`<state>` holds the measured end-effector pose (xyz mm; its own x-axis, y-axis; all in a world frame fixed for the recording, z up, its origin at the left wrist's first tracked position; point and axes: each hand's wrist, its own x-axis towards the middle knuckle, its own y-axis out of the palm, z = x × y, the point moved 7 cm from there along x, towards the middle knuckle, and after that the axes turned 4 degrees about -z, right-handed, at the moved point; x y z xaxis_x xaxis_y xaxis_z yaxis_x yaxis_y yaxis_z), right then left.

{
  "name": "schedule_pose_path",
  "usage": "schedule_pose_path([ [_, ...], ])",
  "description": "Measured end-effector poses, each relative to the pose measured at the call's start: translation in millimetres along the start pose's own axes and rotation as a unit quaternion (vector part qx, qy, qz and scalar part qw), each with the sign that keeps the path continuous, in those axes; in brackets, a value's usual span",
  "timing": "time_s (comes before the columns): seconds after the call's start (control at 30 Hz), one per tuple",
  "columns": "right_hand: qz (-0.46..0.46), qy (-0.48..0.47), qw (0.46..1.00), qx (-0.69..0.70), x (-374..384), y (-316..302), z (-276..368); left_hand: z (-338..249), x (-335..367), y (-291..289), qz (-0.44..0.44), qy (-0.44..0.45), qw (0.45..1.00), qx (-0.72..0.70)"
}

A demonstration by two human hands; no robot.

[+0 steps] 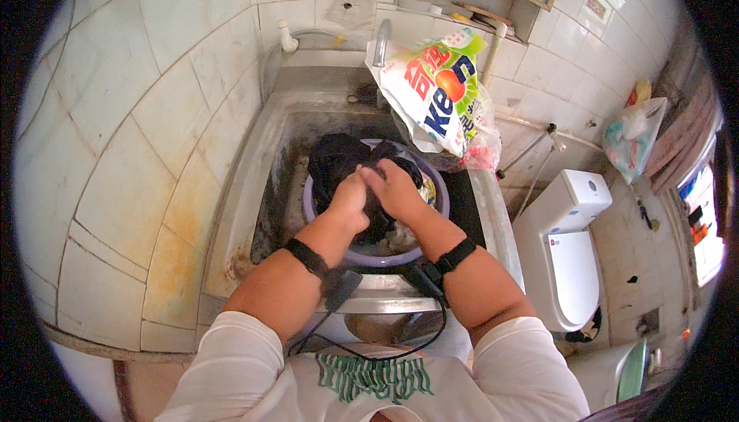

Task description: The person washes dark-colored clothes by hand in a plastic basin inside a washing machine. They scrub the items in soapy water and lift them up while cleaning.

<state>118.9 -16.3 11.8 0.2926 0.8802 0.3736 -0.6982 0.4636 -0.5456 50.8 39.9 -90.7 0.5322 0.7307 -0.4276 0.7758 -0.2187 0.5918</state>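
Single head-worn fisheye view, looking steeply down and forward from above the person's chest. It stands close over the metal sink point(254, 160), which fills the centre, and both forearms enter from the lower edge. Tiled wall point(131, 137) bends along the left rim; the toilet point(570, 245) lies at right. No second view overlaps.

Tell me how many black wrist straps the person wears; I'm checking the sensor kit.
2: one wrist strap on the left forearm, one on the right forearm, both hands gripping the dark cloth over the purple basin.
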Motion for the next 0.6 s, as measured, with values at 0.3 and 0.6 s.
schedule_pose_path([
  [0.3, -0.003, 0.010, 0.999, -0.038, -0.4, -11.2, -40.9, -15.7, -45.5, 31.9, -0.067, 0.004, 0.989, 0.135],
  [0.6, -0.037, -0.004, 0.998, -0.042, -4.4, -13.6, 5.8, -4.5, -50.9, 37.0, 0.000, -0.039, 0.994, 0.099],
])
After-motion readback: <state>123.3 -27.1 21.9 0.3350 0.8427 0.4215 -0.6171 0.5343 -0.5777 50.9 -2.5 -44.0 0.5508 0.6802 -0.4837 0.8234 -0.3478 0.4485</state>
